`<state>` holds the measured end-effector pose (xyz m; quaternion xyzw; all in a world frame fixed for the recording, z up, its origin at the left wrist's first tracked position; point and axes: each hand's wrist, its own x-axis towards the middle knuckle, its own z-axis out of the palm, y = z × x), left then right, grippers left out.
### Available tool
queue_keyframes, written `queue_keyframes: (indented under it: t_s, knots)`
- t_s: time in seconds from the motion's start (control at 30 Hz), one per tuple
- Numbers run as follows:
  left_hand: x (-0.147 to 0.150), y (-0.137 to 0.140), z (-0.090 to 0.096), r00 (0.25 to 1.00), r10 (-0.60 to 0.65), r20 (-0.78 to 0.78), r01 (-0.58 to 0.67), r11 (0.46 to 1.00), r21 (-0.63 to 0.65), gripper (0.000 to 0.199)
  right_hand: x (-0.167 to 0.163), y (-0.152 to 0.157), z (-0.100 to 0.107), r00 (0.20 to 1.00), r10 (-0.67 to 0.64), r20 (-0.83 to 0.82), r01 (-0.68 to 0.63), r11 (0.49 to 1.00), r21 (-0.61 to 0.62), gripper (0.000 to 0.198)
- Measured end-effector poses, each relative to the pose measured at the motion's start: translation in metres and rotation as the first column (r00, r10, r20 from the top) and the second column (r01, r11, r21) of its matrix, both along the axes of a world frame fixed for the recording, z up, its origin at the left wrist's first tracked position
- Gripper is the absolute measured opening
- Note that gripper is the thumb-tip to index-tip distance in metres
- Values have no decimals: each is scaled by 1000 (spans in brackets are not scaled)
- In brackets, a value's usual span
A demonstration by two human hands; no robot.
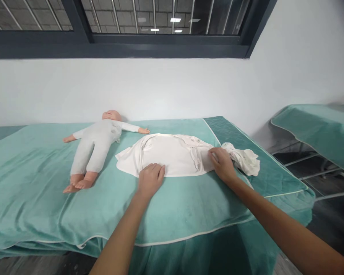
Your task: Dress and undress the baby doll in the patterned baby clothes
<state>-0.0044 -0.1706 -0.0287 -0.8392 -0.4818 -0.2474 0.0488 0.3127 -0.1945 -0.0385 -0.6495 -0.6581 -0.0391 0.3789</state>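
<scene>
A white baby garment [172, 156] with small snaps along its far side lies flat and partly folded on the green bedspread [189, 206]. My left hand [150, 178] is closed at its near edge, the fingers curled against the cloth; the fingertips are partly hidden. Over at the right end of the garment, my right hand [222, 164] pinches the fabric between thumb and fingers. Just beyond that hand is a crumpled white cloth [245, 159] with a faint print. To the left, a baby doll [96, 143] in a pale suit lies on its back, arms spread, feet bare.
The bed stands against a white wall [166, 88] under a dark-framed window [166, 49] with bars behind it. Its right end has a darker quilted strip [263, 179]. Further right is another green-covered bed [318, 130] on a metal frame.
</scene>
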Motion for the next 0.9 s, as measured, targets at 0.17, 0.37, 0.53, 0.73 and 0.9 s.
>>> queue_keyframes:
  t_s: [0.17,0.37,0.53,0.73,0.9]
  knots:
    - [0,4,-3,998,39,39,-39,999,-21,42,62,13,-11,956,-292,25,293,956,-7,38]
    - [1,8,-6,995,63,77,-60,998,-33,42,68,10,-6,917,-300,263,297,954,53,34]
    - [1,9,-5,992,77,100,-72,996,-50,41,42,19,-6,981,-169,92,180,974,-137,38]
    - [0,10,-5,991,99,95,-90,992,-93,42,41,49,0,975,-212,-69,186,944,-274,28]
    - [1,12,-5,985,115,129,-101,989,-111,41,52,67,11,859,-293,-421,228,953,-198,23]
